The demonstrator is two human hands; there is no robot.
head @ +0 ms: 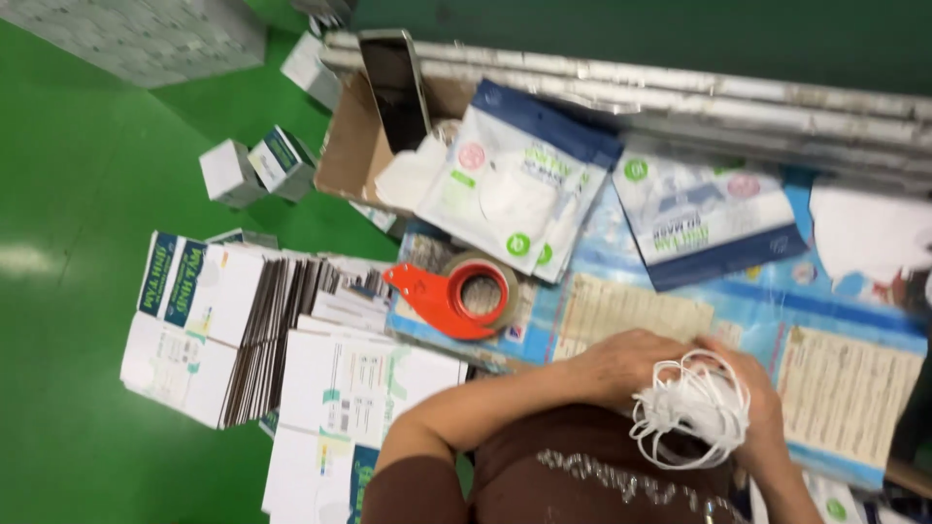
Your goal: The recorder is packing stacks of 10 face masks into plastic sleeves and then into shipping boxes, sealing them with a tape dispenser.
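Both my hands meet low in the frame over a bundle of white face masks (691, 406) with looping ear cords. My left hand (621, 367) grips the bundle from the left, and my right hand (757, 398) holds it from the right. Just beyond my hands lie printed sheets on a blue work surface (777, 301). A red tape dispenser (456, 296) with a roll of brown tape sits to the upper left of my left hand.
Two white-and-blue mask pouches (515, 180) (704, 218) lie at the back. An open cardboard box (354, 146) holds a dark phone (396, 87). Stacks of flat white cartons (243, 320) and small boxes (254, 167) sit on the green floor. A metal rail (680, 92) runs behind.
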